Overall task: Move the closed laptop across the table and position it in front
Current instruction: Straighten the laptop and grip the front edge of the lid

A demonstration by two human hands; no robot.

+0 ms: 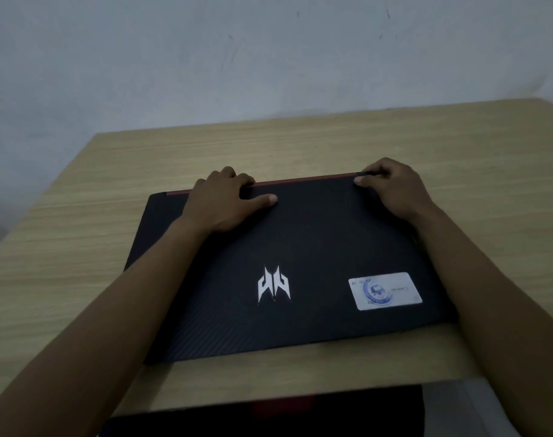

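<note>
The closed black laptop [300, 247] lies flat mid-tabletop [458, 152], long axis running 9 to 3 o'clock, its white angular logo [274, 285] and unreadable pale sticker [385, 291] at 6. Left hand [227, 200] and right hand [395, 187] clasp its red-trimmed 12 o'clock edge, thumbs on top.

You are in a plain, dimly lit room, likely a home or small office. A light wood-grain counter [300, 146] stands pushed against a bare, scuffed pale wall [268, 58], and the black closed laptop [300, 241] lying on it suggests a simple desk setup for study.
</note>
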